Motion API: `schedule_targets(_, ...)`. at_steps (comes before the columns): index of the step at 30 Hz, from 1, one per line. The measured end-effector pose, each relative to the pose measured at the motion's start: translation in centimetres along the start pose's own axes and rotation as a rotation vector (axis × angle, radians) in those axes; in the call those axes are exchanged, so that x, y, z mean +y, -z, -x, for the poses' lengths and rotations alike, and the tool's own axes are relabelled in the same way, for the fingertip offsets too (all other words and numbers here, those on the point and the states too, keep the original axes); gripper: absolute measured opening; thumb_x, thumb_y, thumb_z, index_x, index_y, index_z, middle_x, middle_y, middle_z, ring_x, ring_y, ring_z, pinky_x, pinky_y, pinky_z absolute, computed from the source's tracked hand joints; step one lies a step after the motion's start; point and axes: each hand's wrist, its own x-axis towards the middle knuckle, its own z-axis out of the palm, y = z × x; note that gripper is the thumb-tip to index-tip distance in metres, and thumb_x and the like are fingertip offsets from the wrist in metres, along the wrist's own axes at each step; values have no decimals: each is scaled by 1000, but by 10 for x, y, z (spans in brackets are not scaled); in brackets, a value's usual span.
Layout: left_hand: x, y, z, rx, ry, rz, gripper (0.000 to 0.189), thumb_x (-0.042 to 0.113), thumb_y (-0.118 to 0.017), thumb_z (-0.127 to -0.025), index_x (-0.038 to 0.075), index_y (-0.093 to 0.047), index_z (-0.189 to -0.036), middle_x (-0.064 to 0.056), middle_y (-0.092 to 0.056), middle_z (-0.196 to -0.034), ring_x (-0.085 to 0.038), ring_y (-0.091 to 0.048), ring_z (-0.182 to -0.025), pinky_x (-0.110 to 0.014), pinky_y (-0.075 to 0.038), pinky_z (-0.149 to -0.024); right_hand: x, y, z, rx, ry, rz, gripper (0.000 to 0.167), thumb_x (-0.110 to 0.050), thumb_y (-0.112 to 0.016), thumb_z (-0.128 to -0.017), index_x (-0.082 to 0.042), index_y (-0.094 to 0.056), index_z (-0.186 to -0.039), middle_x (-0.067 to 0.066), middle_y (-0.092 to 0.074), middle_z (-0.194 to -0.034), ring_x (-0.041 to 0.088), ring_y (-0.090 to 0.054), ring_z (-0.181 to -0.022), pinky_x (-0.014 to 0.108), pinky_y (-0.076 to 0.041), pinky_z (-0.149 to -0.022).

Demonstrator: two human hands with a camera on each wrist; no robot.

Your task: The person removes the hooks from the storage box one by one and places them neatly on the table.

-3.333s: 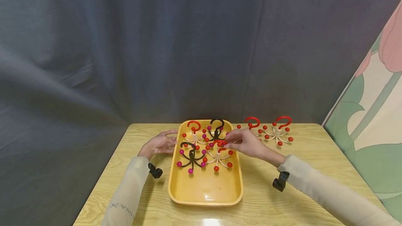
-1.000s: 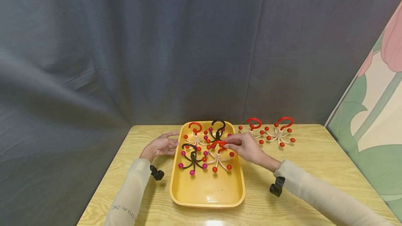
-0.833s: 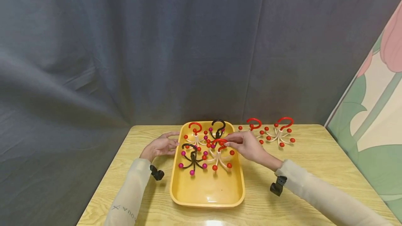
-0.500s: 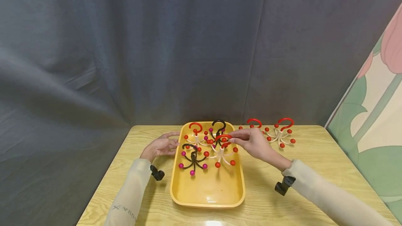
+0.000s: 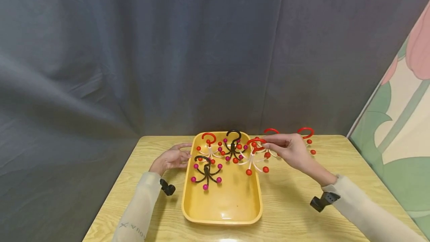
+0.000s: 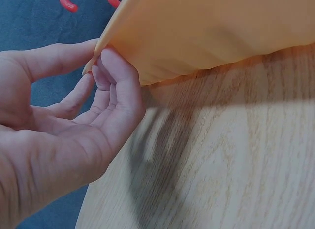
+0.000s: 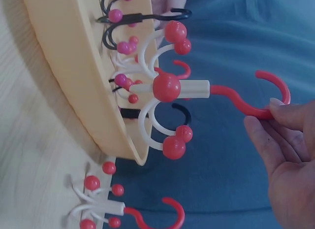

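My right hand (image 5: 293,152) pinches the red hook of a white multi-arm hanger with red ball tips (image 5: 252,157), thumb against fingers. In the right wrist view that hanger (image 7: 194,89) shows whole, its arms spread beside the tray's rim. It overlaps the right rim of the yellow tray (image 5: 225,214) in the head view. At the tray's left side my left hand (image 5: 172,158) pinches the rim, thumb and fingers meeting on it in the left wrist view. Inside the tray stand a white hanger with a red hook (image 5: 209,148) and two black hangers with magenta balls, one behind (image 5: 233,146), one in front (image 5: 206,170).
Right of the tray, two more white hangers stand on the wooden table (image 5: 285,204), partly hidden behind my right hand; their red hooks show, one nearer (image 5: 271,130) and one farther right (image 5: 305,128). A dark curtain (image 5: 208,55) hangs behind the table.
My right hand has lifted the white hanger from among the others in the tray and moved it right, to the tray's right rim. The left hand stays at the left rim.
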Motion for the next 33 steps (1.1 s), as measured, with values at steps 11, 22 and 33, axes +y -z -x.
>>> schedule_targets(11,-1,0,-1,-36,-15,34,68,-6,-55,-101,13,-33,-163,-24,-56,-151,-18,-73,-100,-33,-60,-84,13,23,19,82,-8,76,25,-9,-83,-89,-7,-81,-114,10,-83,-102,-8,-73,-82,14,-55,-68)
schedule_targets(22,-2,0,1,-33,-16,28,68,-5,-54,-101,13,-32,-163,-26,-52,-155,-17,-73,-100,-33,-60,-83,33,43,30,142,-59,138,26,-10,-81,-91,-6,-80,-117,-21,-78,-96,-11,-69,-76,21,-44,-53)
schedule_targets(33,-2,1,1,-28,-8,11,67,-3,-55,-102,14,-33,-163,-26,-50,-157,-18,-73,-103,-35,-60,-85,56,46,36,173,-88,177,24,-9,-81,-91,-4,-80,-115,11,-82,-103,-15,-70,-84,12,-54,-64)
